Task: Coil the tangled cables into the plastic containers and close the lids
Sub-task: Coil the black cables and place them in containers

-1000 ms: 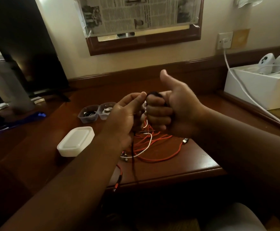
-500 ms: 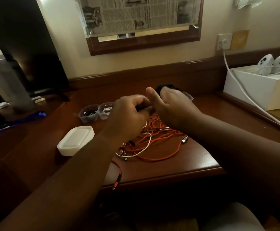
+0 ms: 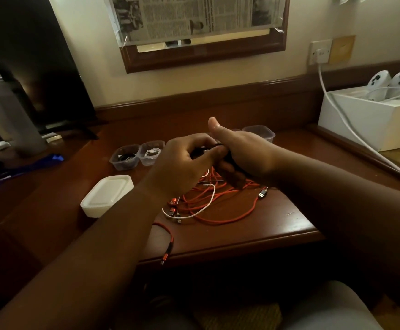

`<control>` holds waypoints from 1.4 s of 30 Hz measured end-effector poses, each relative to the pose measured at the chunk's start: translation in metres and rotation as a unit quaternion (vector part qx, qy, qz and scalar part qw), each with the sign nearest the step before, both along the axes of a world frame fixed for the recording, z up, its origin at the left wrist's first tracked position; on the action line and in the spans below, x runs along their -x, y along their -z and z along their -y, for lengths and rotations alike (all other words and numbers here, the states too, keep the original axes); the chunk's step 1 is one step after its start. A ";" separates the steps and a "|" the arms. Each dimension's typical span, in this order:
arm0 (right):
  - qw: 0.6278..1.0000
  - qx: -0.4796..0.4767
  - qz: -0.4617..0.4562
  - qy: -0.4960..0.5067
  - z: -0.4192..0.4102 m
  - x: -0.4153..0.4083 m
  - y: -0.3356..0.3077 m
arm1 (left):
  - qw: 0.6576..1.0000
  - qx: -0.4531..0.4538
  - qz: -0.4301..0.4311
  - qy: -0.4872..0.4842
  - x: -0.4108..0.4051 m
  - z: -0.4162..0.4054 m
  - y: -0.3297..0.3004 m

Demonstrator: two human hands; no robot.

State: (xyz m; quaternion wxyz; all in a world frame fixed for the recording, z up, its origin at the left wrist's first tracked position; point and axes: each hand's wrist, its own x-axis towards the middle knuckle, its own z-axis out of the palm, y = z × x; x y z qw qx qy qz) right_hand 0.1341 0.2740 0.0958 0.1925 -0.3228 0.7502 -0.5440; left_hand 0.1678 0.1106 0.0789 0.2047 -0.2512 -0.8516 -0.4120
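Above the worktop [image 3: 277, 217], both hands meet: left hand [image 3: 184, 160] pinches a black cable [image 3: 214, 146]; right hand [image 3: 244, 156] curls round it, thumb up, over orange cables [image 3: 218, 206].

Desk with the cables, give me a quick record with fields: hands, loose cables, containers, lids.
left hand: pinches the black cable
right hand: grips the same black cable, thumb up
loose cables: orange cable and white cable tangled on the desk
filled containers: two, open, side by side, cables inside
empty container: open, behind the right hand
lids: white stack, left of the tangle
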 end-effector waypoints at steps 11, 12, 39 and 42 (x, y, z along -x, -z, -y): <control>0.970 0.155 0.034 0.187 0.020 0.017 0.020 | 0.982 0.026 -0.157 -0.103 0.025 -0.008 0.021; 0.965 0.166 0.026 0.199 0.023 0.019 0.021 | 0.983 0.015 -0.146 -0.108 0.029 -0.007 0.023; 0.890 0.298 0.327 0.114 0.082 0.197 0.108 | 0.929 -0.272 0.063 -0.245 0.193 0.039 0.119; 0.901 0.298 0.283 0.138 0.080 0.204 0.122 | 0.950 -0.201 0.037 -0.236 0.195 0.043 0.128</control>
